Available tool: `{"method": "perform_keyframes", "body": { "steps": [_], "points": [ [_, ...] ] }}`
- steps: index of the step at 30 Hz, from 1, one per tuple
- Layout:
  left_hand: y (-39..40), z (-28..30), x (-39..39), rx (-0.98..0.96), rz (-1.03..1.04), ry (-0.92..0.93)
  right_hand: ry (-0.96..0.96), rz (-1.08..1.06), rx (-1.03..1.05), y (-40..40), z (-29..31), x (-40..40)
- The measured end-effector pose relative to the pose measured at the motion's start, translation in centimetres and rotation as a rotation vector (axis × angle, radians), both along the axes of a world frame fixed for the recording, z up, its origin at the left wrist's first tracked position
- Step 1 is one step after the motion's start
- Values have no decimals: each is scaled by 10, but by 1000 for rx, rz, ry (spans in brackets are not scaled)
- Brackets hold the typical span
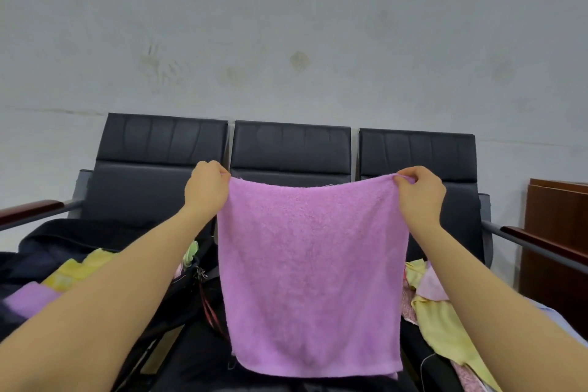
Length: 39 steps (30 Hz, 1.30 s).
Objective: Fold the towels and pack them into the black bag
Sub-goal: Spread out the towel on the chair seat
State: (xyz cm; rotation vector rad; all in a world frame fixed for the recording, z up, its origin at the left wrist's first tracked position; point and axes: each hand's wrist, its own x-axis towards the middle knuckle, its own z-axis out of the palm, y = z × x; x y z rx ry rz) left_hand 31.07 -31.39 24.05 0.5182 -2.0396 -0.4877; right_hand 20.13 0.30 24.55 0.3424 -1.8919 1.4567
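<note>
A purple towel (pixel 311 270) hangs spread out in the air in front of me. My left hand (pixel 205 188) pinches its top left corner and my right hand (pixel 418 192) pinches its top right corner. The black bag (pixel 38 251) lies open on the left seat, with folded yellow (pixel 76 270) and purple (pixel 27 297) towels inside it. A heap of unfolded towels (pixel 439 312), yellow and pink, lies on the right seat, partly hidden by my right arm.
A row of black padded chairs (pixel 291 149) with wooden armrests stands against a grey wall. A brown wooden cabinet (pixel 556 232) is at the far right. A red strap (pixel 210 312) dangles from the bag beside the hanging towel.
</note>
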Motion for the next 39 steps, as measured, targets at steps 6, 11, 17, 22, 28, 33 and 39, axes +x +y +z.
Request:
{"method": "perform_keyframes", "body": {
  "steps": [6, 11, 17, 22, 28, 33, 39],
  "points": [
    [8, -3, 9, 37, 15, -53, -20, -103, -14, 3, -7, 6],
    [9, -4, 12, 428, -177, 180, -80, -23, -68, -2, -18, 15],
    [9, -14, 19, 648, -442, 272, -113, 39, -169, 1, -23, 19],
    [15, -13, 29, 494, -279, 231, -94, 55, -188, 8, -18, 22],
    [21, -13, 28, 525, -217, 366, -51, 82, -230, 9, -10, 27],
    [13, -28, 20, 638, -274, 393, -97, 95, -211, 11, -22, 13],
    [-5, -60, -10, 695, -274, 345, -159, 81, -241, -1, -52, -19]
  ]
}}
